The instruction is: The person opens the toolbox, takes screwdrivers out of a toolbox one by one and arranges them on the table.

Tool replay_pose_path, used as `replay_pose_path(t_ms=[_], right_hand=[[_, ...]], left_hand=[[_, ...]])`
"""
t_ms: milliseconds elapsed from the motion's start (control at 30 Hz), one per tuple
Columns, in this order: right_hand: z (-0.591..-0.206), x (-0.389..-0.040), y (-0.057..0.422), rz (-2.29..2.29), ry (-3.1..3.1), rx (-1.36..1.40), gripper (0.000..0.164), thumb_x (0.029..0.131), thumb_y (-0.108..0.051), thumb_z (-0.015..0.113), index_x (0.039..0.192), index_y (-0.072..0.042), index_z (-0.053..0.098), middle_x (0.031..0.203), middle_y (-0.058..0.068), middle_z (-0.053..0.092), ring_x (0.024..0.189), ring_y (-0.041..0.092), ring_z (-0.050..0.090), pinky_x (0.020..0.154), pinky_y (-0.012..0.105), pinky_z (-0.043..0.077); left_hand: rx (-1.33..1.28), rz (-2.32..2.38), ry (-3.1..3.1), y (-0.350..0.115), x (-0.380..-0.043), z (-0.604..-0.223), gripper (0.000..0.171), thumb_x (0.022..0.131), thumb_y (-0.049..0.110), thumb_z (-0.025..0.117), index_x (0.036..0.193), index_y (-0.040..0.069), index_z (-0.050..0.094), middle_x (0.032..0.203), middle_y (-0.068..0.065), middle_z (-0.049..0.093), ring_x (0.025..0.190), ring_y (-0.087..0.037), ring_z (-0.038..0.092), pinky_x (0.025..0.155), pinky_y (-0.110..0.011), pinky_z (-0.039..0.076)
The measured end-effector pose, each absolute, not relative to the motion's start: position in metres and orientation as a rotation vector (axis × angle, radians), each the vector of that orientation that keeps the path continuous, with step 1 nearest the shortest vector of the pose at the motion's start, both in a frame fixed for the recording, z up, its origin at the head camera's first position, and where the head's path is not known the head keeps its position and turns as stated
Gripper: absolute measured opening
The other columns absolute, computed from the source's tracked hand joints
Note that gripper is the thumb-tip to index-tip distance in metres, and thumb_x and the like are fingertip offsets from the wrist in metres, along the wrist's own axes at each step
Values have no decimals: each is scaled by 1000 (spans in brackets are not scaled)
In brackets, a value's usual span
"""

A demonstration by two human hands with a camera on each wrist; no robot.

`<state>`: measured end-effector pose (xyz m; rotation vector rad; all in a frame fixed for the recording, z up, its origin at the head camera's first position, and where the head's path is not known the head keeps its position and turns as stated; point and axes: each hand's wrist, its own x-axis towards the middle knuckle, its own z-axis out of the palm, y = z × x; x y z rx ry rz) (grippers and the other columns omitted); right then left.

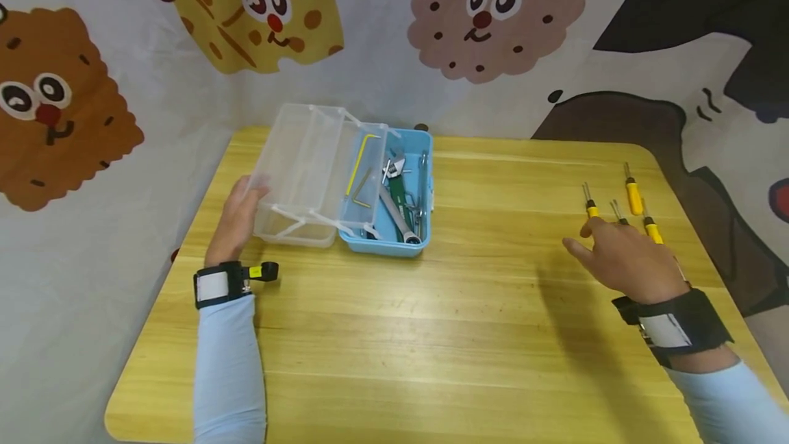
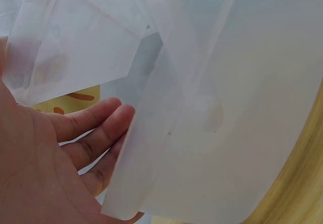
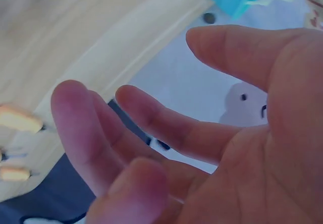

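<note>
A blue toolbox (image 1: 385, 247) stands open at the back of the table, with clear plastic trays (image 1: 296, 156) folded out to its left on white link arms. My left hand (image 1: 236, 218) grips the left edge of the upper tray (image 2: 86, 47); part of a finger shows through the plastic, while other fingers touch the lower clear piece (image 2: 202, 148). Over on the right, my right hand (image 1: 635, 259) hovers empty above several yellow-handled screwdrivers (image 1: 633, 196), fingers loosely bent and spread in the right wrist view (image 3: 202, 148). It partly hides some of them.
Inside the toolbox lie an adjustable wrench (image 1: 394, 168), a combination wrench (image 1: 401, 219), and other tools. A yellow hex key (image 1: 357, 166) shows through the trays. A cloth printed with cartoon biscuits (image 1: 493, 26) hangs behind the wooden table (image 1: 394, 334).
</note>
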<state>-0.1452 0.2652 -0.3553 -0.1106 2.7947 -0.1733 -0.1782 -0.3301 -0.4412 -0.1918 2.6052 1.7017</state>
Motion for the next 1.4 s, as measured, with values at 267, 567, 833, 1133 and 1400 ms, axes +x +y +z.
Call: replay_pose_path(t_ms=[267,567,833,1133,1400], right_hand=[[-350,-165,217,-228,2823,-248,59,107,-44,56,136,7,59,106,26,75,75,27,69,50,39,49],[-345,-188,171,-257,2815,-332,57,107,-45,57,139,3,59,115,27,73,81,31,70,53,40,49],[-343,-204,127,-301,2827,-391,55,105,-43,62,138,1,60,115,23,74,93,33,71,61,44,55],[-343,-221,77,-381,2777,-487,53,104,-40,66,139,-1,61,122,19,73,92,31,68,66,42,55],[-344,-246,40,-480,2633,-611,49,101,-38,69,132,-2,62,92,8,63,78,23,59,65,33,46]], left_hand=[[-195,1719,2594,-330,-177,-438,66,111,52,36,163,11,31,165,-19,35,150,-38,32,126,-65,23],[-191,1732,2581,-330,-178,-440,66,112,50,36,164,12,29,167,-19,34,151,-39,32,126,-66,23],[-188,1711,2591,-331,-178,-440,65,111,52,36,165,14,30,168,-16,34,154,-37,31,127,-66,21],[-207,1706,2589,-333,-178,-441,67,111,54,36,164,15,30,167,-16,35,153,-38,31,126,-66,22],[-215,1708,2579,-333,-179,-441,65,111,54,34,163,15,31,161,-18,40,147,-37,36,123,-66,25]])
